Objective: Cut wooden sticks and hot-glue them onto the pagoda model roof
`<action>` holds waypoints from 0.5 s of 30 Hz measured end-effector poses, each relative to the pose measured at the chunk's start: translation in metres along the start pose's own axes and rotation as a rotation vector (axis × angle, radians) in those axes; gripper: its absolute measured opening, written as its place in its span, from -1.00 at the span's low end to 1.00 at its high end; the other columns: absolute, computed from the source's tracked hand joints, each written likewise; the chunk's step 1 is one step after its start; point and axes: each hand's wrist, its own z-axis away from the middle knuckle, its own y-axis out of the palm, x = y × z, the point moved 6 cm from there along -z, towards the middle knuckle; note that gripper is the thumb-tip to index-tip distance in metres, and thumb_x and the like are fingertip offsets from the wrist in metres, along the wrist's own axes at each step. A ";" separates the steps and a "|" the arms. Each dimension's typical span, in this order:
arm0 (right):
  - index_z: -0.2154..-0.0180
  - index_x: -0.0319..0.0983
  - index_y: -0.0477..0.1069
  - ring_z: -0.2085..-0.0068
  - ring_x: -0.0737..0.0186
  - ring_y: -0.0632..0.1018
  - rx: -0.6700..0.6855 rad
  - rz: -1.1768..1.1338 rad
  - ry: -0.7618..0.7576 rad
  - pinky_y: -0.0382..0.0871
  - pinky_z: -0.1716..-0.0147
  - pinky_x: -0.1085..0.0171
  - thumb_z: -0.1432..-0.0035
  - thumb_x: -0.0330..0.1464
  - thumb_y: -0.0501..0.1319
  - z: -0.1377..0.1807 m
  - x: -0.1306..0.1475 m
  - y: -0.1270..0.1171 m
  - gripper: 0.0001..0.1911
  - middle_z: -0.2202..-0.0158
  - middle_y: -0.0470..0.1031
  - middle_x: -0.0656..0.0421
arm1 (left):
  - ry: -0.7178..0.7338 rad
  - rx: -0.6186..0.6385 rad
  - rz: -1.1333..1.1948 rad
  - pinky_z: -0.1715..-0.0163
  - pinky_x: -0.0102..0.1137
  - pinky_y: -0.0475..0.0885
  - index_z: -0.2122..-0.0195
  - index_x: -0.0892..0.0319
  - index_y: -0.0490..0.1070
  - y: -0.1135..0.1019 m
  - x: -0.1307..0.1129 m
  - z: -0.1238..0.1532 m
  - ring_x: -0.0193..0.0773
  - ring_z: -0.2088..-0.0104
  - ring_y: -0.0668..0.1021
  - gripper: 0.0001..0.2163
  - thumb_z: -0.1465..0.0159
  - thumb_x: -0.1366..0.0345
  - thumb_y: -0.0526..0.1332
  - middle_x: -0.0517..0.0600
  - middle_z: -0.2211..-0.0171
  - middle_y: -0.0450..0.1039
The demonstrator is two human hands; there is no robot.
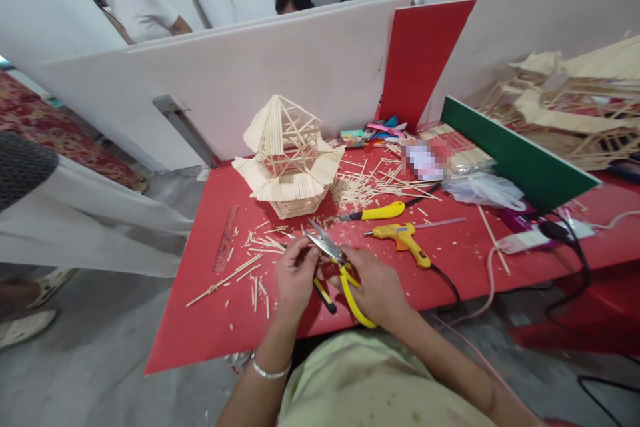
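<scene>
My right hand (pixel 377 283) is closed around the yellow handles of a pair of scissors (pixel 326 247). Their blades stand apart and point up and left, past the fingers of my left hand (pixel 294 273). That hand is pinched just beside the blades; whatever is between its fingertips is too small or hidden to name. Under the scissors lies a black and yellow tool handle (pixel 325 295), partly covered. Beyond my hands stands a six-sided pavilion-like model (pixel 290 190) of thin wooden sticks, its top roof only partly covered. Cut stick pieces (pixel 257 290) lie left of my left hand.
On the red tabletop (pixel 200 340) are a yellow utility knife (pixel 383 211), a corded glue gun (pixel 403 240), a clear ruler (pixel 226 238) and a stick pile (pixel 367 183). White boards (pixel 300 67) and a green panel (pixel 515 153) border it. A person (pixel 75 213) stands at left.
</scene>
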 end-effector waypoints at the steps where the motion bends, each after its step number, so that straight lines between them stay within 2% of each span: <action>1: -0.18 -0.12 0.27 0.05 0.07 0.54 0.000 -0.002 0.000 0.37 0.13 0.20 -0.25 -0.10 0.15 0.000 0.000 0.001 -0.48 0.04 0.50 0.04 | 0.001 0.000 -0.002 0.58 -0.48 0.44 0.21 0.16 0.54 0.000 0.000 0.000 -0.26 0.46 0.61 -0.79 -0.15 0.23 0.39 -0.03 0.42 0.56; 5: -0.18 -0.13 0.26 0.05 0.10 0.54 -0.003 -0.088 0.003 0.36 0.11 0.22 -0.23 -0.18 0.18 0.001 0.000 0.004 -0.49 0.02 0.51 0.05 | -0.032 0.020 0.021 0.59 -0.48 0.44 0.19 0.16 0.53 0.004 0.002 0.001 -0.28 0.48 0.59 -0.78 -0.16 0.22 0.38 -0.04 0.45 0.55; 9: -0.17 -0.14 0.27 0.08 0.12 0.55 0.005 -0.211 -0.005 0.36 0.11 0.23 -0.23 -0.15 0.19 0.001 0.000 0.005 -0.50 0.02 0.52 0.06 | -0.074 -0.001 0.097 0.62 -0.50 0.39 0.17 0.16 0.53 0.009 0.004 0.004 -0.35 0.57 0.53 -0.75 -0.15 0.22 0.40 -0.05 0.48 0.55; 15: -0.12 -0.13 0.31 0.12 0.13 0.55 0.015 -0.278 0.011 0.35 0.18 0.26 -0.25 -0.14 0.18 0.004 0.001 0.004 -0.55 0.04 0.53 0.09 | -0.059 -0.007 0.111 0.61 -0.52 0.36 0.22 0.14 0.56 0.014 0.002 0.006 -0.40 0.60 0.48 -0.83 -0.17 0.28 0.39 -0.06 0.49 0.55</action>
